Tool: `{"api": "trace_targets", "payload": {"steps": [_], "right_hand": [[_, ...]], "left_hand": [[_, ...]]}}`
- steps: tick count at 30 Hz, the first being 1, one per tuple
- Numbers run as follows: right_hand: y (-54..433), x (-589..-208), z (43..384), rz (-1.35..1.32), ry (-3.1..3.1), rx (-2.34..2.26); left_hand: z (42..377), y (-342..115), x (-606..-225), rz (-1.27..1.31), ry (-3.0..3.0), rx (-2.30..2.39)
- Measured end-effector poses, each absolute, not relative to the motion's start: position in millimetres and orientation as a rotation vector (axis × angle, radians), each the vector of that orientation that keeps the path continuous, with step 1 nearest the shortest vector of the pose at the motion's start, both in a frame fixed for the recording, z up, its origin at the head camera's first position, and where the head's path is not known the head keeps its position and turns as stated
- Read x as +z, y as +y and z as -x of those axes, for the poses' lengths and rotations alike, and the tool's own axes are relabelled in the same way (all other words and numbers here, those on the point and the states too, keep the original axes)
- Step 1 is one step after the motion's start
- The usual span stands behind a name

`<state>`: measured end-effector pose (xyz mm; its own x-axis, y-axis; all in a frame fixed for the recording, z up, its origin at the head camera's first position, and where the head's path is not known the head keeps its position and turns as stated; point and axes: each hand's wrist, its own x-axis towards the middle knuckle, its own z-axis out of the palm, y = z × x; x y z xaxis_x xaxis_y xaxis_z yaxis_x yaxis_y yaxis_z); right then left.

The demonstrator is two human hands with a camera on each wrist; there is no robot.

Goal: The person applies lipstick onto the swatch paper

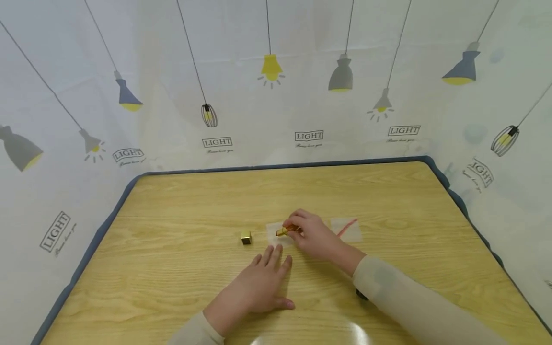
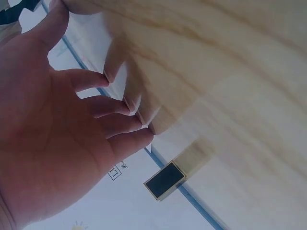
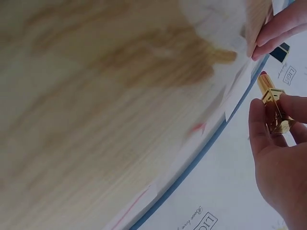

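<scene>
My right hand pinches a gold lipstick between thumb and fingers, just over a thin white paper. In the right wrist view the red tip of the lipstick is bare and points away from the palm. My left hand lies palm down with fingers spread, its fingertips at the paper's near edge. Left of the paper stands the gold lipstick cap; its dark side faces the left wrist view.
A second white paper with a red slanted stroke lies right of my right hand. Part of a dark object shows beside the right sleeve. The wooden table meets a lamp-printed backdrop along a blue edge.
</scene>
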<state>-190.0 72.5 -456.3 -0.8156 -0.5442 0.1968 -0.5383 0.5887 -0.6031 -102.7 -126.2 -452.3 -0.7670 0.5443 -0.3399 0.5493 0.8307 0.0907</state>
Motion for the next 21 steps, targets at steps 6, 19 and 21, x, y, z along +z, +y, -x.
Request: {"api": "trace_targets", "payload": {"steps": [6,19,21], "right_hand": [[65,-455,189,1.047,2.783,-0.906],[59,-456,189,1.028,2.764,-0.824],[58,-457,190,1.030,2.762,-0.811]], "left_hand": [[100,-124,-451,-0.832,2.662,-0.014],[98,-122,-446,-0.811,2.670,-0.010],[98,-122,-446,-0.811,2.671,-0.019]]}}
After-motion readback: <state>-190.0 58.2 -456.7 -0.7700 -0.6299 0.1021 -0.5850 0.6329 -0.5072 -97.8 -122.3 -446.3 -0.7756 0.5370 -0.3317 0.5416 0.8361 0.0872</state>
